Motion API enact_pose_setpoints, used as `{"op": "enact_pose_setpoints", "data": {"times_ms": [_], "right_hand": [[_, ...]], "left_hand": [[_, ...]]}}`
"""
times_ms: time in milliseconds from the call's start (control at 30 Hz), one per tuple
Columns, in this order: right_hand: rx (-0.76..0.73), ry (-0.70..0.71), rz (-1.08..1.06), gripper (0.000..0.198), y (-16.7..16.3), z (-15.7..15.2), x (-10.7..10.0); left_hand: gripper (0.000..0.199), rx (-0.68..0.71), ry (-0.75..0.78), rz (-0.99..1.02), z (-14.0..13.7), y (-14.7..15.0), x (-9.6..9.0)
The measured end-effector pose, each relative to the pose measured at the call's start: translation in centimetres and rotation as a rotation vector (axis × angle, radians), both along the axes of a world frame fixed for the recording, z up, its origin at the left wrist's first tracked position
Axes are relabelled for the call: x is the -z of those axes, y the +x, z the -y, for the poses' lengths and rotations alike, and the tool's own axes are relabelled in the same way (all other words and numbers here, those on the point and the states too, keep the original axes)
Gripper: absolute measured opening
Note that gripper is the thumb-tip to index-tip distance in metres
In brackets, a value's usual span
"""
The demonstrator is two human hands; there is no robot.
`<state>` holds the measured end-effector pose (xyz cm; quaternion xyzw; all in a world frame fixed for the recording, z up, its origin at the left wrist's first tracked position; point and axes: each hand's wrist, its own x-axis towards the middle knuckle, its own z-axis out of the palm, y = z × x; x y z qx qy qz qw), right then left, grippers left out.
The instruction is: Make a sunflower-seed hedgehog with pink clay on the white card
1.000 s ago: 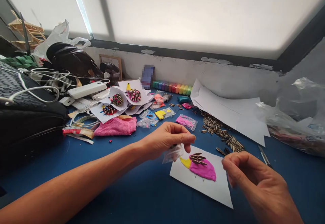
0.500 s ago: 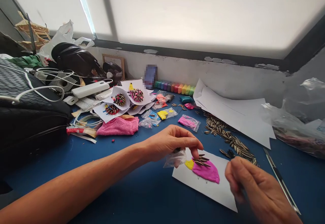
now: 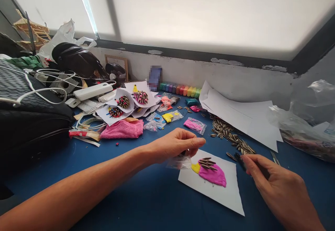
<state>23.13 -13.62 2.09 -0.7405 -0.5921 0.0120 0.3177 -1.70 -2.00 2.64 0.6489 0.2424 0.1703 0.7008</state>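
Fingers (image 3: 195, 143) of the left hand (image 3: 174, 145) pinch a small clear bag (image 3: 180, 161) beside the pink clay hedgehog (image 3: 210, 173); the right hand (image 3: 277, 185) grasps a dark tool (image 3: 242, 162) near loose sunflower seeds (image 3: 230, 135), kept within reach on the table (image 3: 131, 196).

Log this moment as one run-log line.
left hand: pinching clear plastic bag | right hand: reaching to sunflower seeds | paper: pink clay shape, several seeds stuck in
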Motion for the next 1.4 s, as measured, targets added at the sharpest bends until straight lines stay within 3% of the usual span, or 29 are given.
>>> {"op": "enact_pose_setpoints", "data": {"times_ms": [200,367,533,633,733,933,1100,1300,1400], "right_hand": [[0.0,0.108,0.187,0.054,-0.2,0.0,0.7],[-0.04,0.135,0.214,0.047,-0.3,0.3,0.7],[-0.041,0.126,0.232,0.038,-0.2,0.5,0.6],[-0.057,0.141,0.252,0.039,-0.2,0.5,0.7],[-0.088,0.123,0.261,0.038,-0.4,0.6,1.0],[-0.175,0.167,0.281,0.029,-0.9,1.0,1.2],[-0.266,0.153,0.129,0.02,-2.4,1.8,1.0],[-0.471,0.11,-0.122,0.023,-4.9,2.4,0.2],[-0.49,0.086,-0.197,0.013,-5.6,2.6,0.2]], "left_hand": [[0.026,0.052,0.032,-0.073,-0.1,0.0,-0.3],[0.035,0.075,0.101,-0.119,0.0,-0.1,-0.2],[0.026,0.065,0.059,-0.105,0.3,0.2,-0.3],[0.037,0.07,0.063,-0.108,0.2,0.1,-0.2],[0.042,0.068,0.149,-0.167,0.2,-0.1,-0.2],[0.013,-0.001,0.34,-0.248,1.0,0.3,-0.3],[0.006,-0.022,0.439,-0.301,2.2,1.0,-0.2],[0.035,0.077,0.22,-0.14,2.6,0.7,-0.3],[0.046,0.138,0.178,-0.101,2.9,0.5,-0.3]]}}
